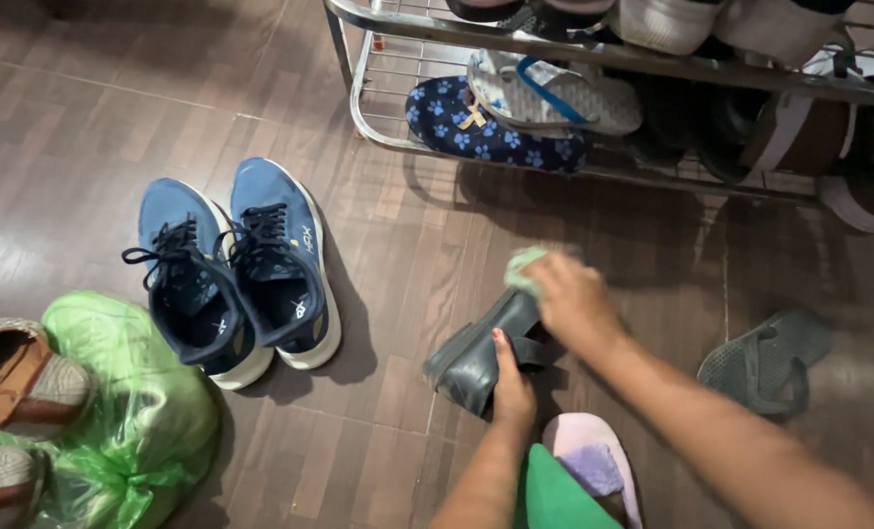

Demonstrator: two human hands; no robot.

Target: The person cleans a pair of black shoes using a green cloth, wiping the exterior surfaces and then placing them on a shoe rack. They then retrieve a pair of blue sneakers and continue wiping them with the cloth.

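At the bottom edge a lilac slipper [593,460] lies on the wooden floor [84,108], partly covered by a green cloth-like shape [552,498] that the frame cuts off; what that shape is cannot be told. Just beyond, the left hand [511,384] is closed around the near side of a black shoe [478,355], thumb on top; its other fingers are hidden behind the shoe. The shoe rests on the floor at mid-frame, its long axis running from lower left to upper right, the rounded toe toward the lower left and the far end under the right hand [574,299]. That hand is blurred and presses a pale green cloth [523,266] against the shoe's upper end; most of the cloth is hidden under the fingers.

To the right a dark flip-flop [765,360] lies flat, well apart. To the left stands a pair of blue sneakers [236,269], toes pointing away, and beside them a green plastic bag [128,411] with brown shoes [21,377] cut off by the left edge. Farthest off, a metal shoe rack [378,127] holds a paw-print slipper [476,127] and a grey sandal [554,93]; the footwear on its right is dark and hard to make out.
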